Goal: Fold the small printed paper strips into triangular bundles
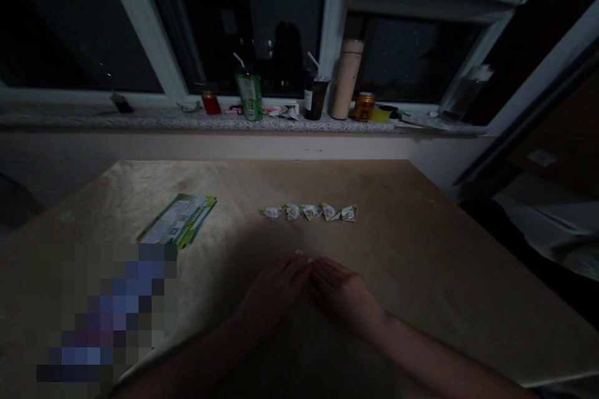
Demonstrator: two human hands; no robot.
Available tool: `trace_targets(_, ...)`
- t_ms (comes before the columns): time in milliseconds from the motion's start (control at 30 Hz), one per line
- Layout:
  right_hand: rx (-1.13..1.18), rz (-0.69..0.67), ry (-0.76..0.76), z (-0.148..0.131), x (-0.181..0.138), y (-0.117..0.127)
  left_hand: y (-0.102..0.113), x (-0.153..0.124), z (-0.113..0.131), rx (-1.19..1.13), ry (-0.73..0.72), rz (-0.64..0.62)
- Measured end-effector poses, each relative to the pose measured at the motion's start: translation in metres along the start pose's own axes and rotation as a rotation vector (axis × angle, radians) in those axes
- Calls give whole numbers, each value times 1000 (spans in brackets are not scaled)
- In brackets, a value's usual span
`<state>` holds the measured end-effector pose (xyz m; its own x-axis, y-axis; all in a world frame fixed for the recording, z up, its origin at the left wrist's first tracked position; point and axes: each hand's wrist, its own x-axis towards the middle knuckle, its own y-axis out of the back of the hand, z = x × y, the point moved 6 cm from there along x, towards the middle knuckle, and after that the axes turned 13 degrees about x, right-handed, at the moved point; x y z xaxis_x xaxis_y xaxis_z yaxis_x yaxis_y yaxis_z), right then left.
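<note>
My left hand (pixel 279 280) and my right hand (pixel 339 290) meet low over the middle of the table, fingers bent and pressed together. A small pale paper piece (pixel 299 252) peeks out at their fingertips, mostly covered by the fingers, so its shape is hard to tell. Beyond them lies a row of several small folded paper pieces (pixel 311 212), printed green and white, set side by side. To the left rests a stack of green-and-white printed leaflets (pixel 178 219), well apart from both hands.
The brown table (pixel 412 249) stands below a window. On the granite sill (pixel 281 126) are a green cup with a straw (pixel 249 96), a dark drink cup (pixel 314 98), a tall pinkish tube (pixel 347 81) and an orange can (pixel 364 106). A blurred-out patch (pixel 112 305) covers the left front.
</note>
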<state>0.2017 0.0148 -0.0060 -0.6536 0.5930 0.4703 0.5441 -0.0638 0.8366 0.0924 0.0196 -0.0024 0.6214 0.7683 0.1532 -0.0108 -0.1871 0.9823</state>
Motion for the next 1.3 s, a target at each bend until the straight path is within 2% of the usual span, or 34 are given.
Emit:
trace_targets(100,12,-24,20,0,1,-1,1,-16,28,65,14,61)
trace_targets(233,3,-30,14,3,-1,-4,-12,-28,39,-34,42,-8)
trace_targets(467,2,10,7,4,-3,-6,-12,-26,27,-178,37,-85)
trace_targets(700,-2,0,-19,3,-2,-3,-9,-24,16,-260,29,-89)
trace_targets(867,13,9,-56,4,-2,-1,-11,-25,13,-241,56,-121)
trace_targets(1100,49,18,-79,5,-2,3,-9,-25,13,-205,30,-109)
trace_targets(1300,128,-31,-115,9,-5,7,-8,-28,5,-236,-25,-95)
